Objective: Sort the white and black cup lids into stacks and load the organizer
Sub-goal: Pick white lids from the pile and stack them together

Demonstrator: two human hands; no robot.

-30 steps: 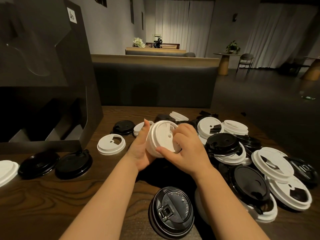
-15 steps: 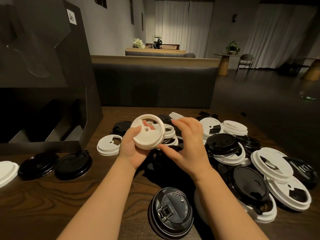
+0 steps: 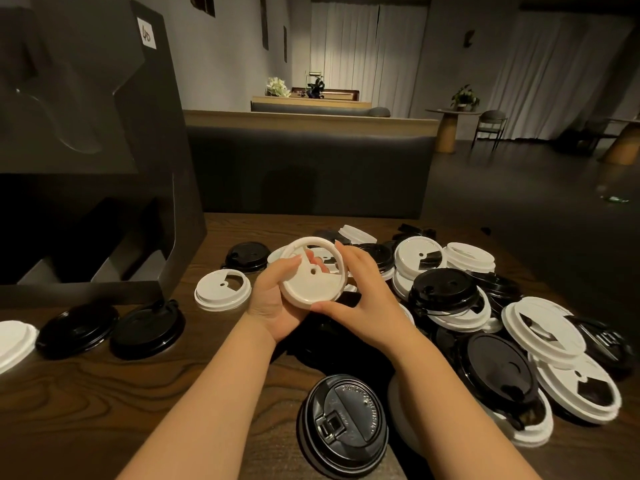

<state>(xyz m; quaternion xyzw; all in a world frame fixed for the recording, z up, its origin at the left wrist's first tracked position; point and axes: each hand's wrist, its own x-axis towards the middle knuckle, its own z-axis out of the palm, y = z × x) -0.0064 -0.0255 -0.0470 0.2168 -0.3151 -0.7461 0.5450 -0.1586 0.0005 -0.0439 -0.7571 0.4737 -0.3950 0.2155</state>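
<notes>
Head view. Both hands hold one white lid (image 3: 311, 277) above the wooden bench (image 3: 104, 393), just in front of the mixed pile of lids (image 3: 485, 323) at right. The left hand (image 3: 273, 303) cups the lid from below and behind, thumb laid over its near-left rim and fingers curled behind it; fingertips (image 3: 317, 261) show through the drink opening. The right hand (image 3: 363, 296) pinches the opposite rim, thumb at the lower edge and fingers curved round the far side. This two-sided hold probably serves to turn the lid into line for nesting on a stack. The lid is tilted, its flat face toward the camera and its far edge raised; being round, it has no long axis, but its opening points up and away.

A second white lid (image 3: 222, 289) lies flat on the bench just left of the hands, with a black lid (image 3: 246, 256) beyond it. Two black lids (image 3: 147, 329) lie side by side before the dark organizer (image 3: 86, 98). The organizer's slots are too shadowed to judge their contents. A large black lid (image 3: 343, 424) lies nearest the camera.
</notes>
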